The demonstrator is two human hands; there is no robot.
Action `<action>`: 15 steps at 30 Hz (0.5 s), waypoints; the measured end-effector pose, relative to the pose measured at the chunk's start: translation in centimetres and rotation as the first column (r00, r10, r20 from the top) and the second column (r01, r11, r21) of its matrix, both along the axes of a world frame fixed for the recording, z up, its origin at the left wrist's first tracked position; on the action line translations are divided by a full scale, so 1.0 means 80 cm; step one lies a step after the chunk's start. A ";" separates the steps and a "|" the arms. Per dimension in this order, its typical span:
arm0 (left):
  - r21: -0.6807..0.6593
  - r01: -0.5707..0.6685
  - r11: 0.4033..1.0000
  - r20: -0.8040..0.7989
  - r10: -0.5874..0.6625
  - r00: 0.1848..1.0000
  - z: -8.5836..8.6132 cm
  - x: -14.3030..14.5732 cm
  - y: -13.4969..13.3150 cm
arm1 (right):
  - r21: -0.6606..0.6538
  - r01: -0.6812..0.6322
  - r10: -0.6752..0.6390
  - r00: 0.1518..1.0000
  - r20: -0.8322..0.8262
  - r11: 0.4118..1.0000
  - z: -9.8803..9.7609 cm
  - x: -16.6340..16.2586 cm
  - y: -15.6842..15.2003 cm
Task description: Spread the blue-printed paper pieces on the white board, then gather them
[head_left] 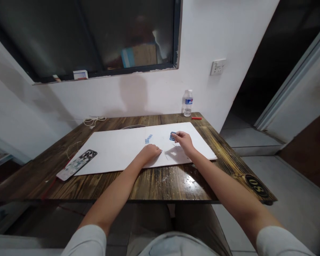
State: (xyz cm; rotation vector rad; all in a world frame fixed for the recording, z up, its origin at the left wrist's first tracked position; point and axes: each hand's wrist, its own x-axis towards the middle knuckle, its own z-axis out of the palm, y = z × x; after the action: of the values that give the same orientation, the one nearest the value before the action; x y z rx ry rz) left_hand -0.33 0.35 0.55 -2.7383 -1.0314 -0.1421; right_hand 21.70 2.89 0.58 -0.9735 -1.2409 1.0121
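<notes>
My right hand (185, 140) is raised a little above a large white sheet (117, 151) on the wooden table and pinches a small blue piece (172, 136) between its fingertips. My left hand (150, 152) rests knuckles-up on the sheet with its fingers curled under; whether it holds anything is hidden. Two more small blue pieces (148, 139) lie on the sheet just beyond my left hand.
A phone in a patterned case (76, 164) lies at the sheet's left edge. A water bottle (187, 103) and a red pen (196, 118) stand by the wall at the back right. A white cable (94, 121) is coiled at the back left. The table (176, 183) ends at the right, by a doorway.
</notes>
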 end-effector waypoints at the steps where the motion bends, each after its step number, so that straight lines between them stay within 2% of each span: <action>1: 0.001 0.005 1.000 -0.008 -0.005 1.000 0.001 0.000 -0.001 | 0.003 -0.001 0.001 1.000 0.002 1.000 0.001 0.000 -0.001; 6: 0.011 -0.027 1.000 -0.035 0.027 0.999 0.002 0.003 -0.005 | 0.013 -0.016 0.016 1.000 0.006 1.000 0.005 0.000 -0.003; 12: 0.047 -0.072 0.996 0.002 0.072 0.997 0.002 0.007 -0.009 | 0.000 -0.037 0.037 0.999 -0.011 0.999 0.001 -0.001 0.001; 15: 0.011 -0.061 0.998 0.059 0.061 0.996 0.002 0.004 -0.007 | 0.000 -0.050 0.050 0.999 -0.013 0.999 -0.001 -0.002 0.003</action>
State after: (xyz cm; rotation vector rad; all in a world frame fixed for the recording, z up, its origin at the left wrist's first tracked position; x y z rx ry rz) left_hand 0.03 -0.18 0.73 -2.7030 -1.1241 -0.2194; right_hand 21.56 3.13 0.47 -0.9386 -1.2604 1.0559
